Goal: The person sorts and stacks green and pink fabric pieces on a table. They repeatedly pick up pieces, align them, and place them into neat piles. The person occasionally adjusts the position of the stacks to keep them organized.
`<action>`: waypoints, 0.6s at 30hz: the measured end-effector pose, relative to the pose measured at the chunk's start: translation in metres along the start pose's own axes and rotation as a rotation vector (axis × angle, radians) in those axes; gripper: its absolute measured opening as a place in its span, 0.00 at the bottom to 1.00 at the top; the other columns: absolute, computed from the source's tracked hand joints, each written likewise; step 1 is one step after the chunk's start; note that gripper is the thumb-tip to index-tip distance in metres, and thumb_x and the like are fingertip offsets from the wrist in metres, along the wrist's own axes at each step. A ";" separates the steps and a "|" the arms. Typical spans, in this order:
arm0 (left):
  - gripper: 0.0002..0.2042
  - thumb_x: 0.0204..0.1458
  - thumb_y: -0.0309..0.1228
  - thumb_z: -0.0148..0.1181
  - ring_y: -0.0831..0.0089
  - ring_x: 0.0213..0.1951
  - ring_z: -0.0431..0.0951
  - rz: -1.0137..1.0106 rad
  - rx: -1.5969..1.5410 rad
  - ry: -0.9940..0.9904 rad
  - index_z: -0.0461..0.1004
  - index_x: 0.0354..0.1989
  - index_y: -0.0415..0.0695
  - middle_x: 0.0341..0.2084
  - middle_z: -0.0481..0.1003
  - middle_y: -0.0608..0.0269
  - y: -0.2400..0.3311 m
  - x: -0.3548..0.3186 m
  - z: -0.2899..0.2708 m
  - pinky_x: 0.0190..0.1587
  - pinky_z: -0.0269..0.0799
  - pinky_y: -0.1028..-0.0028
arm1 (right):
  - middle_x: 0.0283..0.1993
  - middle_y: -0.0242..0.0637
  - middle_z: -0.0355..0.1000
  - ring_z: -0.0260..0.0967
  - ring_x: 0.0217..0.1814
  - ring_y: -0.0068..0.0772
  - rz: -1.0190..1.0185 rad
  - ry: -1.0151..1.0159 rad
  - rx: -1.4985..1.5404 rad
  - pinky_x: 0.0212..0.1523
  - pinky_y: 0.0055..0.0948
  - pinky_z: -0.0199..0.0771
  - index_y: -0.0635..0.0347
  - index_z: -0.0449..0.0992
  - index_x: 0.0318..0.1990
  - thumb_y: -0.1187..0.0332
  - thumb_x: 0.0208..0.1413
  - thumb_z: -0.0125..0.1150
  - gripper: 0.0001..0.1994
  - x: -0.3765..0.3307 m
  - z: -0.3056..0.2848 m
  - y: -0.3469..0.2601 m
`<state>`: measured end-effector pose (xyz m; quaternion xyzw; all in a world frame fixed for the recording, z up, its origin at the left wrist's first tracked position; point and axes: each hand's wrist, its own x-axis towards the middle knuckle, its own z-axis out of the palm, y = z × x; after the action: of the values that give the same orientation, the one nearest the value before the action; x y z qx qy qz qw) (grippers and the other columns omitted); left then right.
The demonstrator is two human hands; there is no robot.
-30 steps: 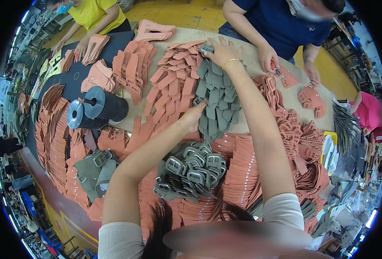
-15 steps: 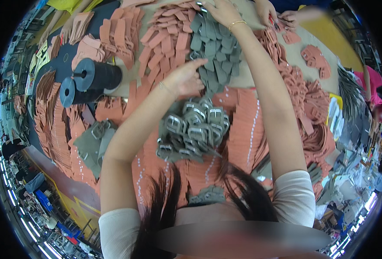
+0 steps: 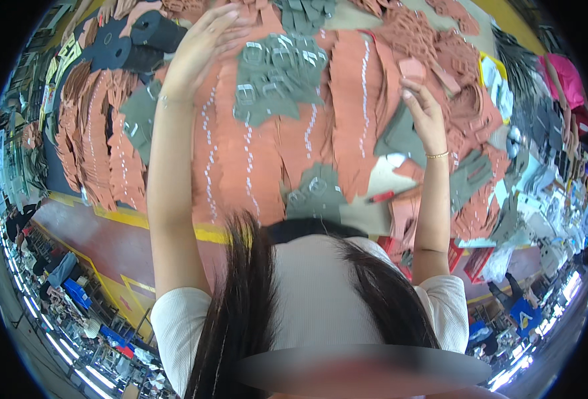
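Note:
My left hand (image 3: 207, 50) is raised at the upper left, fingers stretched out and nothing seen in them. It is over salmon-coloured leather pieces, left of a pile of grey-green buckled straps (image 3: 281, 73). On the right, my right hand (image 3: 426, 113) has its index finger and thumb a little apart, with no held thing visible. Its fingertips are just below a small peach leather piece (image 3: 412, 68); whether they touch cannot be made out. Between the hands, overlapping rows of salmon leather straps (image 3: 227, 153) with white dots cover the table. Another grey-green buckled bundle (image 3: 314, 193) sits at the near edge.
Two black spools (image 3: 131, 53) stand at the far left. Grey-green pieces (image 3: 400, 136) lie beside my right hand, and a red-handled tool (image 3: 380, 197) rests near the front edge. Salmon buckled straps (image 3: 407, 33) are heaped at the far right. Red crates (image 3: 478, 263) stand below the table.
My view has shifted, so the table's front edge and floor now show. My right hand has come back from the far grey-green pieces to the near right. My left hand has moved left, fingers extended.

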<state>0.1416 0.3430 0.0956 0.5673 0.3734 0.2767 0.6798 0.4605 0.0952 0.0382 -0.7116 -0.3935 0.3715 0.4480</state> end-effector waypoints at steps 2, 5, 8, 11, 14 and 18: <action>0.19 0.58 0.38 0.50 0.66 0.49 0.73 -0.127 -0.005 0.061 0.64 0.54 0.42 0.46 0.72 0.54 -0.025 -0.058 0.002 0.52 0.67 0.67 | 0.48 0.31 0.71 0.67 0.49 0.21 0.067 -0.048 0.014 0.50 0.21 0.65 0.62 0.70 0.51 0.66 0.59 0.53 0.15 -0.058 -0.006 0.023; 0.20 0.58 0.38 0.51 0.68 0.47 0.74 -0.352 0.016 0.100 0.63 0.56 0.42 0.46 0.72 0.56 -0.075 -0.132 0.005 0.50 0.67 0.69 | 0.46 0.30 0.72 0.68 0.46 0.22 0.191 -0.101 0.060 0.47 0.21 0.66 0.60 0.71 0.51 0.63 0.59 0.52 0.15 -0.124 0.004 0.053; 0.20 0.57 0.39 0.52 0.71 0.45 0.74 -0.520 0.104 0.052 0.64 0.54 0.43 0.45 0.72 0.60 -0.134 -0.204 0.024 0.46 0.68 0.72 | 0.41 0.35 0.74 0.70 0.41 0.21 0.190 -0.187 -0.061 0.43 0.21 0.67 0.61 0.74 0.47 0.65 0.56 0.55 0.14 -0.172 0.039 0.084; 0.20 0.56 0.41 0.52 0.72 0.43 0.74 -0.697 0.103 0.052 0.65 0.54 0.44 0.44 0.72 0.60 -0.175 -0.259 0.044 0.44 0.68 0.73 | 0.40 0.40 0.74 0.72 0.40 0.28 0.265 -0.234 -0.166 0.43 0.25 0.69 0.61 0.75 0.43 0.65 0.53 0.57 0.13 -0.200 0.071 0.108; 0.20 0.56 0.41 0.52 0.72 0.44 0.74 -0.751 0.125 0.005 0.65 0.54 0.45 0.44 0.72 0.60 -0.202 -0.294 0.067 0.45 0.67 0.72 | 0.37 0.43 0.73 0.72 0.39 0.36 0.148 -0.212 -0.321 0.42 0.30 0.70 0.61 0.76 0.40 0.67 0.51 0.58 0.11 -0.210 0.101 0.128; 0.21 0.56 0.41 0.52 0.71 0.44 0.73 -0.807 0.155 -0.018 0.64 0.55 0.43 0.44 0.72 0.60 -0.228 -0.320 0.088 0.47 0.66 0.72 | 0.37 0.45 0.71 0.71 0.42 0.45 0.012 -0.171 -0.532 0.43 0.37 0.71 0.60 0.75 0.39 0.66 0.48 0.60 0.12 -0.212 0.126 0.142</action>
<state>0.0208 -0.0091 -0.0580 0.4271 0.5798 -0.0461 0.6923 0.2944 -0.0915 -0.0976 -0.7725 -0.5095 0.3166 0.2085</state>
